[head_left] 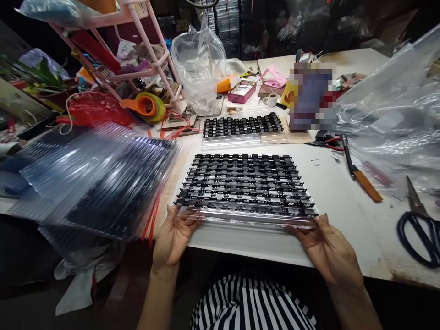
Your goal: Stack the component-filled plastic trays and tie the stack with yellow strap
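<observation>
A clear plastic tray (240, 219) filled with rows of small black parts (244, 181) lies before me, its near edge raised toward my body. My left hand (175, 236) grips the near left corner, thumb on top and fingers beneath. At the near right corner my right hand (326, 245) pinches the rim the same way, fingertips partly hidden under the tray. Behind it sits a second clear tray holding shorter rows of black parts (242, 125). To the left, a stack of clear trays (120, 188) with dark rows inside reaches past the table edge.
Scissors (417, 224), an orange-handled tool (360, 172) and red-handled pliers (332, 141) lie at right beside a big clear plastic sheet (392, 110). A pink rack (144, 36), an orange tape dispenser (146, 106) and a clear bag (199, 68) stand behind.
</observation>
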`<state>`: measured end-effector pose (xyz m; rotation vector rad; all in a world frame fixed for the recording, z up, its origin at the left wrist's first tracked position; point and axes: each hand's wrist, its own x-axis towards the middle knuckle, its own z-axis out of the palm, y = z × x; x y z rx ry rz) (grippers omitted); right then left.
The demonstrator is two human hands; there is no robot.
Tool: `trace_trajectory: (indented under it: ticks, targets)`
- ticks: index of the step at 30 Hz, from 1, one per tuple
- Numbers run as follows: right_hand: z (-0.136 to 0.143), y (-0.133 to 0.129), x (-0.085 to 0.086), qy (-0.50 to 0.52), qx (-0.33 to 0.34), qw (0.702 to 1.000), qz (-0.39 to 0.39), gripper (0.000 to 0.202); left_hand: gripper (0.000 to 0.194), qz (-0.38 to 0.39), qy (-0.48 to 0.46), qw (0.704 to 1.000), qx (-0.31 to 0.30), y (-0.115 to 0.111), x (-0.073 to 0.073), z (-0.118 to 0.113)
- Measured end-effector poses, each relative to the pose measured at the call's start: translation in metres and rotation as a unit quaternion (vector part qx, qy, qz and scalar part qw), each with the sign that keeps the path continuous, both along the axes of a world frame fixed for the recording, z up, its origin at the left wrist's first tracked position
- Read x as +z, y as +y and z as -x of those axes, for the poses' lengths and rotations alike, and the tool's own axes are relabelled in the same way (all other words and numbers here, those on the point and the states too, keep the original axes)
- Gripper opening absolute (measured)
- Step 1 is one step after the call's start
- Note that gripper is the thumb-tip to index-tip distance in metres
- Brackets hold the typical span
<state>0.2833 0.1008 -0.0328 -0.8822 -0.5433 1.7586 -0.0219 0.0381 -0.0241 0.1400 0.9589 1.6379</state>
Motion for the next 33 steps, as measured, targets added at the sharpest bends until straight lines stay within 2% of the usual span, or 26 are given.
trace_trajectory:
  ticks: [15,29,33]
  targets:
    - [0.0089,-0.0043,0.0002,-0.047,-0.025,0.994,-0.094,0.034,0.052,-0.001,0.013,1.000,0.002,0.0032,0.0023,0.0008]
    - [0.0088,-0.0059,0.0001,-0.043,-0.024,0.992,-0.120,0.035,0.054,-0.026,0.019,0.999,-0.011,0.0046,-0.0009,0.0029]
    - [0.0099,-0.0056,-0.0004,-0.047,-0.026,0.992,-0.118,0.036,0.054,0.006,0.002,1.000,0.005,0.0078,0.0014,0.0026]
